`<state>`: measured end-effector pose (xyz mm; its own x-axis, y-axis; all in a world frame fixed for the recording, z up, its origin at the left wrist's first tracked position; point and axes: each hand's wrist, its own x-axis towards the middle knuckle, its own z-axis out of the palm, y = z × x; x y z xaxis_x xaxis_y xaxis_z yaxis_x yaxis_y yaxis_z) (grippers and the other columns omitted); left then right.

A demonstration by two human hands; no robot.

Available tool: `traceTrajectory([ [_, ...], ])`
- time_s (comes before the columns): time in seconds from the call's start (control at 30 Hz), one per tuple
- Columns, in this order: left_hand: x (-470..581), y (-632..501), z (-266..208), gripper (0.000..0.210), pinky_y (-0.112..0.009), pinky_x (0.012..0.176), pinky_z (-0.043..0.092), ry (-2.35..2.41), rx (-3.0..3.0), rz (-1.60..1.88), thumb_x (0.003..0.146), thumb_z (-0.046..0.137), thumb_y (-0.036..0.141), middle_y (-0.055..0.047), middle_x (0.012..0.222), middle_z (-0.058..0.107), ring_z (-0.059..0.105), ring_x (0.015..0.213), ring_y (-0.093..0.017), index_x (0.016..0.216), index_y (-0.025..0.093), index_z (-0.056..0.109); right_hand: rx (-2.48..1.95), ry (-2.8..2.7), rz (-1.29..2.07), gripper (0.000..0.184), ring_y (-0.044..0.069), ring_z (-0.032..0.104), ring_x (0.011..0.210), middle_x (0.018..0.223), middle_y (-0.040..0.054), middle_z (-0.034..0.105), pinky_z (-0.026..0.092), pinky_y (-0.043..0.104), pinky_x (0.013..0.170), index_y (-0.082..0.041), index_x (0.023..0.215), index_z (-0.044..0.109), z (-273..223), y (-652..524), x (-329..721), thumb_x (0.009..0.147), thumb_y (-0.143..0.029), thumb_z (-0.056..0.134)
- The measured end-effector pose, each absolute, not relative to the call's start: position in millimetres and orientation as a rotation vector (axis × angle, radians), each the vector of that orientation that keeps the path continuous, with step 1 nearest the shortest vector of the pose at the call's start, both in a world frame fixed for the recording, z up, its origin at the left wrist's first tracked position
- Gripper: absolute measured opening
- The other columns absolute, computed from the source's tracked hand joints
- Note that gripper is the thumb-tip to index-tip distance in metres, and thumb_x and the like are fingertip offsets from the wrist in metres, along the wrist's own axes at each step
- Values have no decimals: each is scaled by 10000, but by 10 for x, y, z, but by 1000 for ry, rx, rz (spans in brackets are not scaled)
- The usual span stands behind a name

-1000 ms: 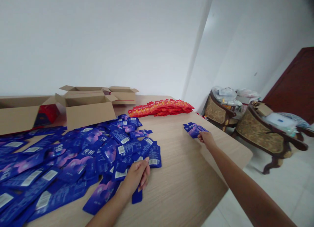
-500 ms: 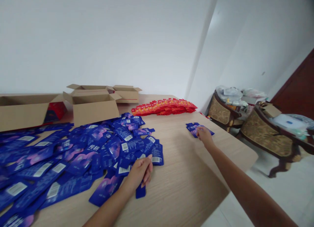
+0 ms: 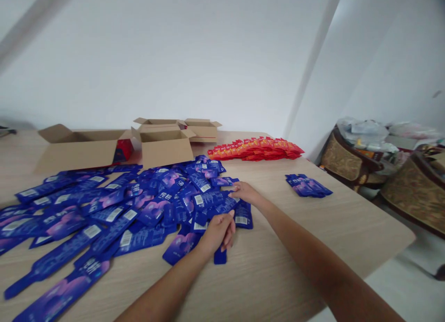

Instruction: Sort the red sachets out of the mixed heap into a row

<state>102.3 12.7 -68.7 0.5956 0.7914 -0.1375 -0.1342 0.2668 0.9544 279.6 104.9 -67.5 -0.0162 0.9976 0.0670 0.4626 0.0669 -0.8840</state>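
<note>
Blue and purple flat packets [image 3: 153,211] with white barcodes lie in a loose, overlapping pile on the table. At the pile's right edge, my right hand [image 3: 246,193] is closed with its fingertips on the end of a blue packet [image 3: 225,202]. Just below it, my left hand [image 3: 218,233] rests with curled fingers over the pile's near right corner. From under those fingers sticks the end of a blue packet [image 3: 220,256]; whether they grip it is hidden. A small, neatly overlapped stack of blue packets [image 3: 308,186] lies apart on the right.
Open cardboard boxes [image 3: 167,148] stand behind the pile, with a red box [image 3: 123,150] among them. A long row of red packets [image 3: 257,149] lies near the wall. Beyond the table's right edge are patterned chairs [image 3: 342,155] heaped with plastic bags [image 3: 363,129].
My right hand has let go of the small stack on the right and moved left to the pile. My left hand stays at the pile's corner. The view has turned left.
</note>
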Motion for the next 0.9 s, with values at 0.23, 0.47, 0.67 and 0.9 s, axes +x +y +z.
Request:
traceTrajectory([
  [0.23,1041,119,-692,469,-152,241,253,736,1132,734,759,509,616,65,315,421,432,252,-96,612,171,505,-1484,-1728,719,249,184,592,817,871,43,657,450,342,797,-150,889,668,-800,829,2818,668,-264,660],
  [0.47,1060,154,-689,464,-190,309,419,726,1071,934,728,559,606,51,452,466,490,368,-95,582,179,449,-1373,-2276,589,670,264,438,1190,1302,110,491,337,401,992,-197,1286,506,-582,482,2723,633,-167,652],
  [0.67,1020,150,-658,531,-173,268,349,690,1059,935,755,481,664,71,399,374,416,317,-78,529,192,394,-1449,-2204,172,368,230,471,1116,1168,95,580,340,402,957,-236,1186,573,-586,314,2613,839,-154,482],
  [0.9,1025,133,-607,406,-150,269,373,779,1042,1062,730,592,577,46,651,556,533,436,-92,813,207,446,-1261,-1420,914,417,134,484,412,542,-25,555,383,247,422,-216,909,520,-408,196,2516,891,-578,316],
])
